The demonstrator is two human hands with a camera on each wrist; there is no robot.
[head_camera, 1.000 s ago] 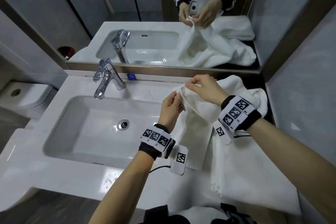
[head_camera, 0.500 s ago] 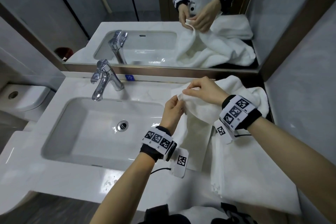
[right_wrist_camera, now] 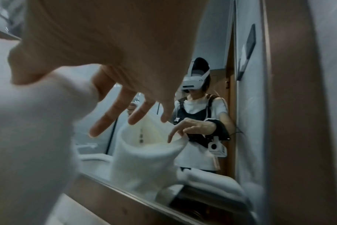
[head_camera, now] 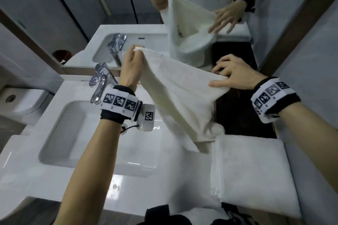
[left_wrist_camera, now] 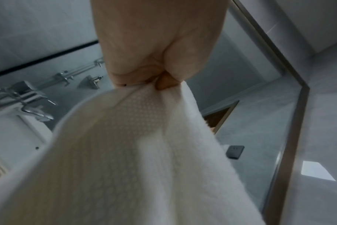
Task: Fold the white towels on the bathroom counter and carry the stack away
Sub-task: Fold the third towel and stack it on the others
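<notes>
Item: sink (head_camera: 60,133) and faucet (head_camera: 101,82), left of frame. Centre: your left hand (head_camera: 130,64) pinches one corner of the white towel (head_camera: 175,93), lifted above the counter (head_camera: 179,173). Cloth judged soft, light, limp; take it by corners and hems. Centre right: your right hand (head_camera: 236,71), fingers spread, thumb lying on the upper edge. Lower right: folded towel (head_camera: 252,173) flat on the counter.
</notes>
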